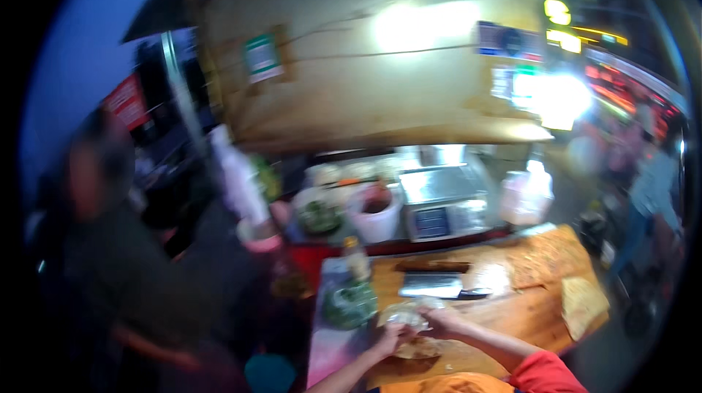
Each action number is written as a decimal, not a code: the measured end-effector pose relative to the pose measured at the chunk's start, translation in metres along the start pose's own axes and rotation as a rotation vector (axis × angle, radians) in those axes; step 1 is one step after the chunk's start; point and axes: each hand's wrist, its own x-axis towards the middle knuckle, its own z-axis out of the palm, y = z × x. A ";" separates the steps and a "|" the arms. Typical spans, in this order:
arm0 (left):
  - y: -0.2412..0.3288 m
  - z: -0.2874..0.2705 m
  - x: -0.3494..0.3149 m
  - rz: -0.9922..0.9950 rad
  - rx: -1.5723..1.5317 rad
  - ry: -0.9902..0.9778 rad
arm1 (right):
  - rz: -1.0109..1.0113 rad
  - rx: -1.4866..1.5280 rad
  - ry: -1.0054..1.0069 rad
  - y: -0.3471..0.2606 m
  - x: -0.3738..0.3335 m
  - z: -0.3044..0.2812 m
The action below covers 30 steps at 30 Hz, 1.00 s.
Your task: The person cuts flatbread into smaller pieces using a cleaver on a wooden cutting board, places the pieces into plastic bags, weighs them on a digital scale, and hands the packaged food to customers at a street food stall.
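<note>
Near the front of a wooden cutting board (504, 320), my left hand (395, 338) and my right hand (442, 323) are close together, fingers closed on a pale, translucent thing (404, 312) that looks like a plastic bag. Blur hides its exact shape. Under my hands lies a round, thin flatbread (420, 350). Beyond them a cleaver (433, 285) rests flat, its dark handle to the right. On the board's right side are a large browned flatbread (545, 255) and a pale folded piece of flatbread (583, 307). Left of my hands sits a bowl of chopped greens (349, 307).
A bottle (357, 260) stands behind the greens. Past the board are a white tub of red sauce (375, 216), a bowl of green food (319, 215), a metal scale (439, 192) and a stack of white bags (528, 195). Another person (146, 261) is close on the left.
</note>
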 end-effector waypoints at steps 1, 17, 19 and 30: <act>-0.019 0.003 -0.005 -0.077 -0.125 -0.040 | -0.070 0.059 -0.082 0.012 0.008 0.019; 0.061 -0.037 -0.029 -0.055 0.098 0.493 | -0.007 0.181 0.292 0.025 -0.090 -0.018; 0.065 -0.045 -0.053 0.003 0.268 0.503 | -0.085 0.220 0.323 0.022 -0.097 -0.015; 0.085 -0.066 0.022 0.404 0.493 0.549 | 0.052 0.958 0.259 0.015 -0.080 0.002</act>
